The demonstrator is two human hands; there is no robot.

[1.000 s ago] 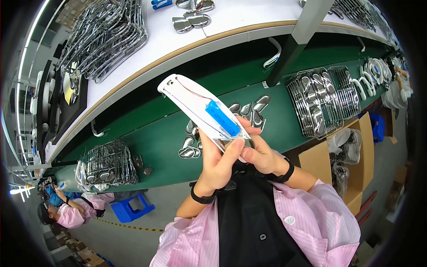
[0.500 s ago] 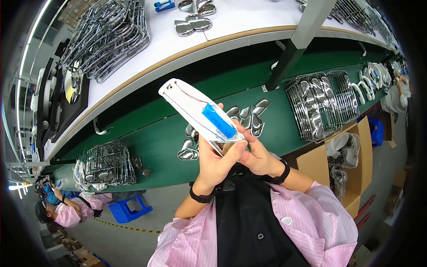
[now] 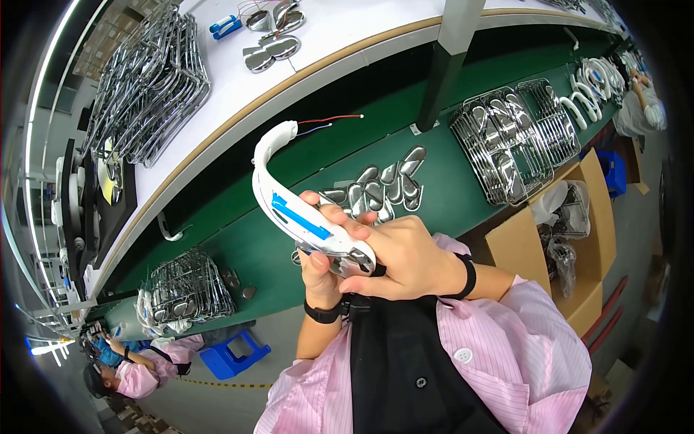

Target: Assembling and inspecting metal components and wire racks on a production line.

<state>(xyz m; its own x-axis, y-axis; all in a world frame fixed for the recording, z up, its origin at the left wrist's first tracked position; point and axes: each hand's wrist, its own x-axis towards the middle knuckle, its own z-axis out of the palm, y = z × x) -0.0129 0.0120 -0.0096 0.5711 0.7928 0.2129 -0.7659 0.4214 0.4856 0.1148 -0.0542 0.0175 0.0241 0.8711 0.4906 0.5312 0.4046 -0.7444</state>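
Observation:
A white curved plastic housing [image 3: 262,172] is held up in front of my chest, its hooked end pointing away. On its face lies a blue battery pack [image 3: 302,217]. A red wire [image 3: 334,118] and a blue wire [image 3: 311,129] stick out of the far end. Its near end carries a shiny chrome cover [image 3: 354,262]. My left hand [image 3: 319,281] grips that end from below and the left, fingers partly hidden. Around the same end closes my right hand [image 3: 412,257], thumb beneath. Loose chrome covers [image 3: 373,189] lie on the green bench [image 3: 448,173] beyond.
Wire racks of chrome parts [image 3: 510,141] stand at right, above an open cardboard box [image 3: 512,246]. Another rack [image 3: 189,289] is at left near a blue stool [image 3: 233,354]. A post [image 3: 442,79] rises to a white shelf [image 3: 347,29]. A co-worker [image 3: 141,376] is far left.
The housing has been turned more edge-on, showing its curve and the loose wires. My right hand has wrapped over its near end. My view has shifted slightly.

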